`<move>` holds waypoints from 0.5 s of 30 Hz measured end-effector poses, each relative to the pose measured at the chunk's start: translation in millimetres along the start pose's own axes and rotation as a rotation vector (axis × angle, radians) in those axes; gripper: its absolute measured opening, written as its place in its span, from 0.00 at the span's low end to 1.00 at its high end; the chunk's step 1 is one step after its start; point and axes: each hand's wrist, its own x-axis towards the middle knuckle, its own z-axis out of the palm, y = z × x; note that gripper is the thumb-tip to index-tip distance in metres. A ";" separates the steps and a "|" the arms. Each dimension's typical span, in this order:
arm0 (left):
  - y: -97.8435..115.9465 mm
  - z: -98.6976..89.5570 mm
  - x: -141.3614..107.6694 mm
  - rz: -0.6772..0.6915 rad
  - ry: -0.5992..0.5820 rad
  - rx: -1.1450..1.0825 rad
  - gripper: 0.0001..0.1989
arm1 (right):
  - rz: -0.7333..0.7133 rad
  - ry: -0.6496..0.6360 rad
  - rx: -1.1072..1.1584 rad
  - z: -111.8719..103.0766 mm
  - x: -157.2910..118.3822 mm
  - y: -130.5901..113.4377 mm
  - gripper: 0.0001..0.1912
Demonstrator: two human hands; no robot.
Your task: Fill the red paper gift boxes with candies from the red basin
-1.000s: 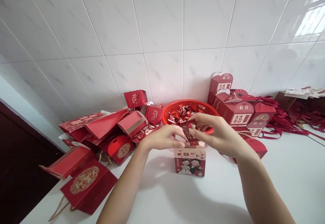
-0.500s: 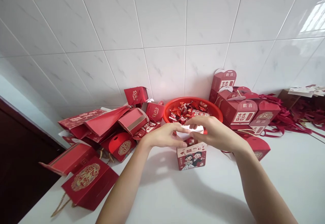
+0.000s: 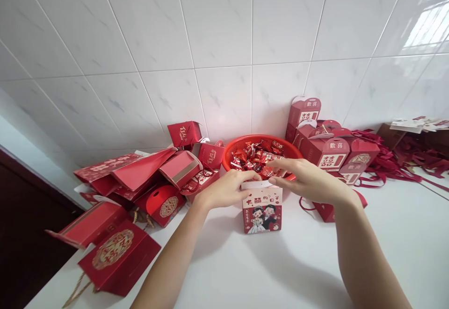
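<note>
A small red and cream wedding candy box (image 3: 262, 216), printed with a cartoon bride and groom, stands upright on the white table in front of me. Its pale top edge is raised. My left hand (image 3: 231, 188) is at the box's upper left corner, thumb on the front and fingers curled over behind the top. My right hand (image 3: 308, 180) is at the upper right corner, fingers stretched and apart, thumb at the top edge. The inside of the box is hidden. Just behind it is a red basket (image 3: 298, 146) of wrapped candies (image 3: 256, 154).
Several red gift boxes (image 3: 122, 253) with rope handles lie heaped at left. Stacked red boxes (image 3: 326, 152) stand at right, with a single red box (image 3: 324, 211) before them. Dark red ribbons (image 3: 375, 159) lie farther right. A tiled wall (image 3: 224, 94) rises behind the table.
The white flap that stood up at the box's top has folded down, so the front panel now reaches a straight top edge. My hands remain at its corners; the view has shifted slightly.
</note>
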 end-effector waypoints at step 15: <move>7.7 9.7 3.8 -0.009 -0.031 0.167 0.08 | 0.116 -0.364 -0.093 14.6 14.2 -6.4 0.21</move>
